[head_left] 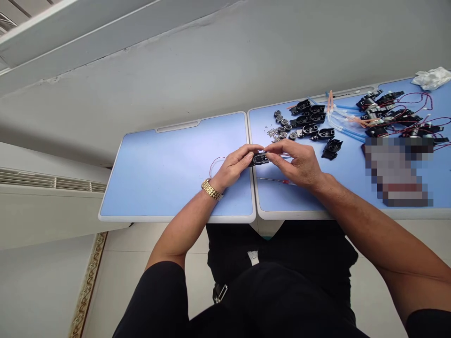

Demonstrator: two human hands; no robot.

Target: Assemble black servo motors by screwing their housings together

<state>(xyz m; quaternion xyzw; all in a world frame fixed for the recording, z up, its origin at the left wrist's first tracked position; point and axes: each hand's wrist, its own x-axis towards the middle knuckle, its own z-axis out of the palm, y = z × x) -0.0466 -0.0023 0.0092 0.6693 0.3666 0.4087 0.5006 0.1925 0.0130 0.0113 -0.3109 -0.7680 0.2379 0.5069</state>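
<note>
My left hand (234, 166) and my right hand (294, 162) meet over the seam between two blue tabletops, both pinching a small black plastic housing (260, 159) with a round metal centre. A thin red wire loop (216, 166) lies just beyond my left hand, and a gold wristwatch (211, 190) sits on that wrist. Below my right fingers lies a slim screwdriver with a red handle (275, 180). Farther up are several black housings (308, 119), several small round metal parts (282, 124) and a heap of tiny screws (273, 134).
Two white-rimmed blue tabletops (158, 178) join in front of me. Motors with red wires (387, 112), blue tubing (347, 129) and a white cloth (431, 78) lie at the far right. A pixelated patch (394, 171) hides part of that table.
</note>
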